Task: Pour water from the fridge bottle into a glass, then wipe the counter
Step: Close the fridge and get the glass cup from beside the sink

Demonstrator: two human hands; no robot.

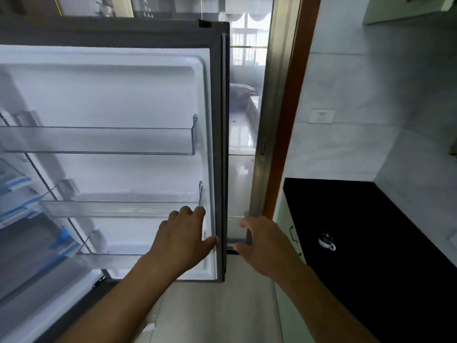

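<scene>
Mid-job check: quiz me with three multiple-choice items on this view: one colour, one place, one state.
1. The counter is: A) white B) black C) red.
2. The left hand lies: A) on the fridge door's inner side B) on the counter C) on a tap.
3. The fridge door is: A) shut B) open C) lifted off.
Answers: 1 B, the top at right is black; 2 A, its fingers touch the door's white inside; 3 B, its clear shelves face the camera.

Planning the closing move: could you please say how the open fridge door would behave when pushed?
The fridge door probably swings lightly: its shelves look empty. It seems rigid, so pushing near the left hand, at its free edge, should pivot it.
</scene>
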